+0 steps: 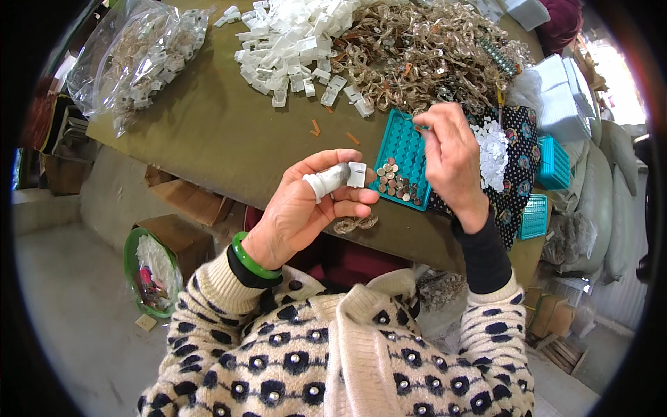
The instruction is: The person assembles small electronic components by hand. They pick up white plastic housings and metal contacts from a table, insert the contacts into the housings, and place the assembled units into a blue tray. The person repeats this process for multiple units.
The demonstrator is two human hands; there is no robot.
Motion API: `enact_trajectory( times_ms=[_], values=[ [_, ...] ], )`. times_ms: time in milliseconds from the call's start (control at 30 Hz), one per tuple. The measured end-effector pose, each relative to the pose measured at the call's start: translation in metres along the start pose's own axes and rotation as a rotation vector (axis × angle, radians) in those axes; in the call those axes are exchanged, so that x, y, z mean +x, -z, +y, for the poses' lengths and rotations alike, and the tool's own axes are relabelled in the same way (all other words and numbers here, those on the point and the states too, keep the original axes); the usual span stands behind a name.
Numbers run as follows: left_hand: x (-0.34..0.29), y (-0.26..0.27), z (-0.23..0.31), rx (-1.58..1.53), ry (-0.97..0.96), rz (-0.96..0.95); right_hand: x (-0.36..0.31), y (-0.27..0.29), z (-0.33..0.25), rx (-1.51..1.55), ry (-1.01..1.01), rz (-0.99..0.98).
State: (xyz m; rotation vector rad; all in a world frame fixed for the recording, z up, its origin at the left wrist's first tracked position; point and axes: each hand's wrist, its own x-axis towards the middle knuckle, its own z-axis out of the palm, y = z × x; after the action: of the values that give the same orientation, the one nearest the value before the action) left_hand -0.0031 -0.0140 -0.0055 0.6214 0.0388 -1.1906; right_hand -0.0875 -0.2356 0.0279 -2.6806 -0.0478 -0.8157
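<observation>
My left hand (pixel 295 198) holds a small white plastic case (pixel 356 174) between its fingers. White wrapping with a darkened tip (pixel 326 183) covers its thumb, and a green bangle (pixel 251 256) circles that wrist. Just right of it lies a teal tray (pixel 401 149) with rows of round hollows. Several coin-like button cells (pixel 392 182) are heaped at the tray's near end. My right hand (pixel 448 149) is over the tray's right side, thumb and fingers pinched together. What they pinch, if anything, is too small to make out.
White plastic cases (pixel 295 45) are piled at the back, beside a heap of clear tangled wires (pixel 431 48). A clear bag (pixel 142 66) of parts sits far left. White flat pieces (pixel 490 154) lie on a dark patterned cloth (pixel 517 177). More teal baskets (pixel 554 162) stand right.
</observation>
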Motion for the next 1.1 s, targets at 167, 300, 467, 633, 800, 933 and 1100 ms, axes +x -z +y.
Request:
enact_trajectory(
  times_ms=[167,300,467,633,800,933,1100],
  values=[
    [0.008,0.005,0.000,0.002,-0.011,-0.016,0.004,-0.015,0.036,-0.077,0.008,-0.093],
    [0.012,0.008,-0.004,0.141,-0.056,0.026,0.009,-0.017,0.054,-0.015,-0.007,-0.100],
    [0.011,0.009,-0.009,0.154,-0.091,-0.001,0.027,-0.002,0.061,0.220,-0.279,0.021],
    [0.010,0.010,-0.010,0.158,-0.088,-0.026,0.024,0.008,0.046,0.066,-0.076,-0.250],
    [0.012,0.011,-0.012,0.166,-0.106,-0.027,0.018,-0.007,0.041,-0.027,-0.059,-0.249],
    [0.012,0.012,-0.013,0.141,-0.117,-0.031,0.031,0.002,0.051,0.153,-0.241,-0.127],
    [0.012,0.013,-0.012,0.124,-0.108,-0.043,0.053,0.009,0.055,0.402,-0.657,0.024]
  ],
)
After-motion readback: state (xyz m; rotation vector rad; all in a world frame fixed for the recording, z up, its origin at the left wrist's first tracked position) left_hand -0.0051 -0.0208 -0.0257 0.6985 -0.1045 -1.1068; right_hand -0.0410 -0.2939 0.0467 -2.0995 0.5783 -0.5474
